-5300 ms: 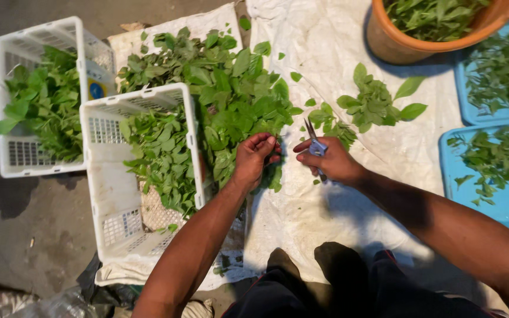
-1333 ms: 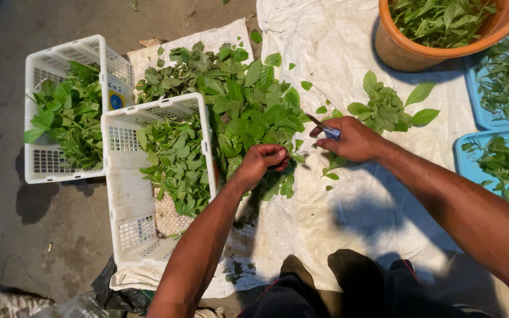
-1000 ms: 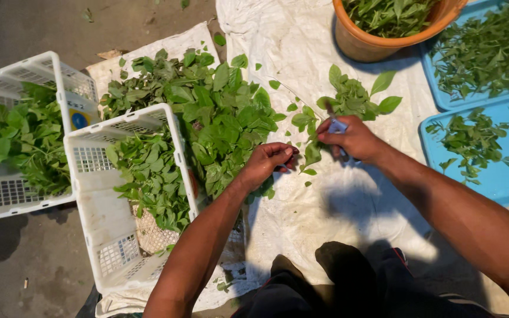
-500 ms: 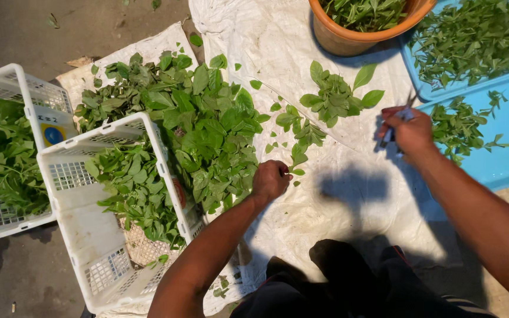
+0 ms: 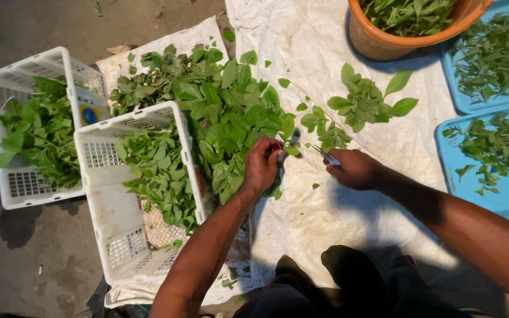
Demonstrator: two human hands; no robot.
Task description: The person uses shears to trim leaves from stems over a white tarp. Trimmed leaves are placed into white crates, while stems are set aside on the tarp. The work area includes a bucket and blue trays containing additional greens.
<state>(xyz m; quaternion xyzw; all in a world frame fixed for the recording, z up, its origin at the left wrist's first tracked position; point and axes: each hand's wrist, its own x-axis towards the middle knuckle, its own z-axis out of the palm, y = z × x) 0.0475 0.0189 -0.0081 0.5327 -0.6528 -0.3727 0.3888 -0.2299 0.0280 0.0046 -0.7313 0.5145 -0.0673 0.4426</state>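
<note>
item: leafy sprig, pinched in the left hand at the near edge of the big leaf pile on the white sheet spread over the floor. left fingers closed round the stem end.

item: small scissors, gripped in the right hand, fingers curled shut on the handles; blades point toward the sprig, just beside it. whether the blades are parted cannot be told.

step in hand, as judged: trimming a sprig drawn from the pile. a cut here calls for the blades to meet the stem close to the left fingertips without nicking them.

nearby: small heap of cut leaves beyond the right hand; two white crates with greens at left; orange tub and two blue trays with greens at right.

hidden or unclear: stem itself lost among the leaves and fingers; scissor handles covered by the hand; tub and blue trays cut off by the frame edge; crate bottoms buried under greens.
</note>
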